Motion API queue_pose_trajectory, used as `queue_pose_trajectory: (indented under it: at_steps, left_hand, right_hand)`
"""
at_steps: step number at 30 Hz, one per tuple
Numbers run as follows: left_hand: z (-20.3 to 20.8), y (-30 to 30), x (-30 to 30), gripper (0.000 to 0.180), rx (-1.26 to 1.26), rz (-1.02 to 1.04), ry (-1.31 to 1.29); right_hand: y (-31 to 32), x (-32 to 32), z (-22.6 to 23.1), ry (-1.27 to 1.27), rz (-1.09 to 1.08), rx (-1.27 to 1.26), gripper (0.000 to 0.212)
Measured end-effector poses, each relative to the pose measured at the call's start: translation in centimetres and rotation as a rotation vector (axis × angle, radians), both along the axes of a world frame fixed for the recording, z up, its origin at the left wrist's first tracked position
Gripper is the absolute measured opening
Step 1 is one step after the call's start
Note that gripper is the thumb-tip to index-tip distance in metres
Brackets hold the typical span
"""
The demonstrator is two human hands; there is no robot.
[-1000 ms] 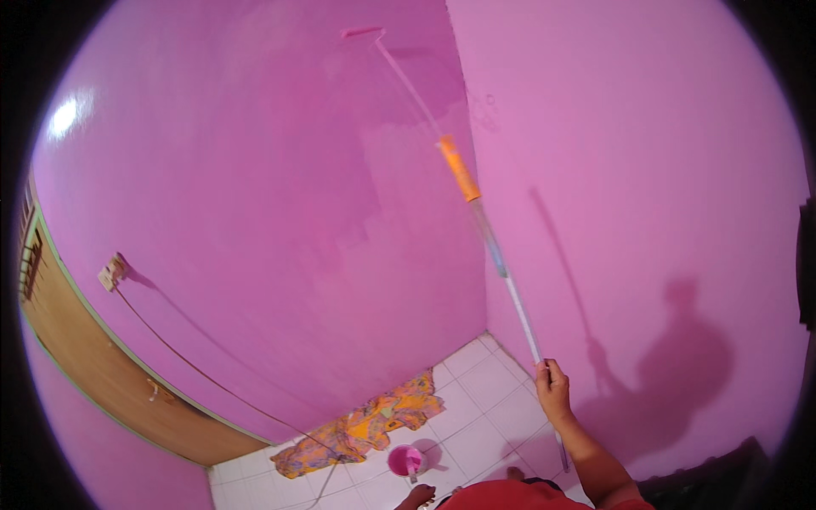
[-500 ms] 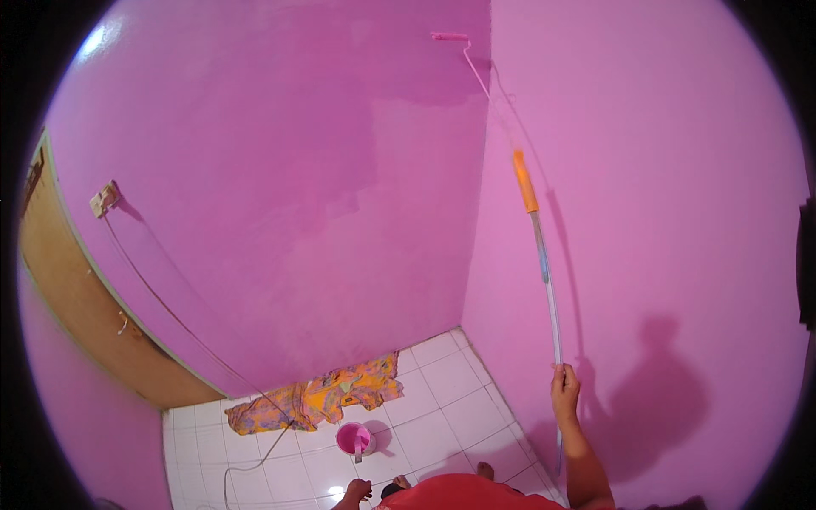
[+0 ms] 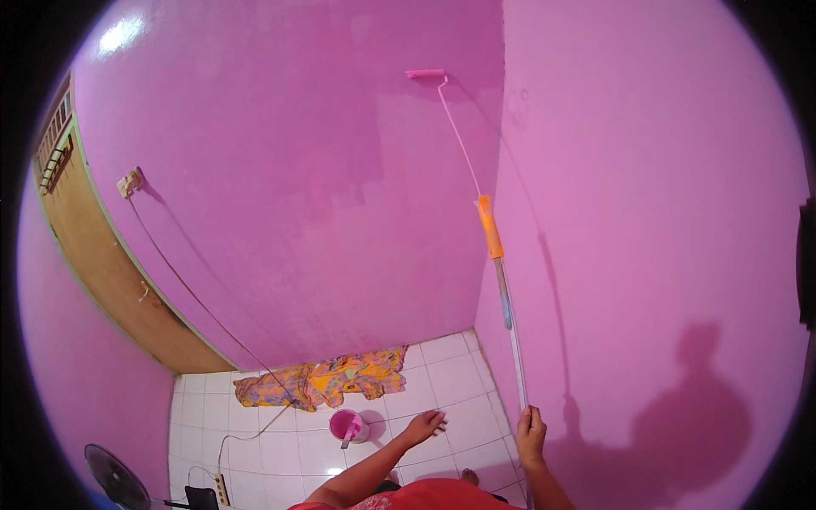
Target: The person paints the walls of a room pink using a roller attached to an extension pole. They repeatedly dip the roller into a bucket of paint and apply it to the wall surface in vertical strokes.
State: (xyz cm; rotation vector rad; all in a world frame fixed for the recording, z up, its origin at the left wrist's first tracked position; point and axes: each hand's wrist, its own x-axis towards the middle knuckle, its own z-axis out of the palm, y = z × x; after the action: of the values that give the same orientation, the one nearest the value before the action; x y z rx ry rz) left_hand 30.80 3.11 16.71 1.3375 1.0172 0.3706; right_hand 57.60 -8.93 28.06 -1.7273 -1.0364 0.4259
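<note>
My right hand (image 3: 531,435) is closed around the long metal pole of a paint roller (image 3: 489,225). The pole slants up and away to an orange handle and a thin bent frame. At its far end the pink roller head is at the facing wall (image 3: 280,170), left of the corner, below the top of a darker, freshly coated patch. My left hand (image 3: 425,427) reaches over the tiled floor toward the pole, empty, its fingers loosely apart. Left of that hand stands a small bucket (image 3: 347,425) of pink paint with a flat stick or brush handle leaning in it.
A patterned orange cloth (image 3: 327,380) lies along the wall's base. A cord (image 3: 200,297) runs from a wall socket (image 3: 129,182) across the cloth to a power strip (image 3: 223,490). At lower left is a fan (image 3: 116,476); a brown door (image 3: 127,255) stands at left.
The roller head has shifted down and left on the facing wall, away from the corner. My left hand has come up and right toward the pole. The view has shifted, showing the fan.
</note>
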Motion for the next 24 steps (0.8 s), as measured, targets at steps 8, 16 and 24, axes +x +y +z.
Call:
queue_pose_trajectory:
  at_steps: [8, 16, 24]
  left_hand:
    - [15.7, 4.9, 8.6, 0.053, 0.259, -0.066, -0.329]
    - [14.1, 6.9, 10.4, 0.046, 0.215, -0.046, -0.364]
    - [8.0, 1.4, 9.4, 0.04, -0.026, -0.099, -0.307]
  right_hand:
    - [0.4, -4.0, 0.4, -0.088, -0.036, -0.01, 0.029]
    - [-3.4, -6.8, -2.7, -0.193, -0.01, -0.175, 0.032]
    - [-10.8, -8.2, -7.4, -0.129, -0.039, -0.387, 0.035]
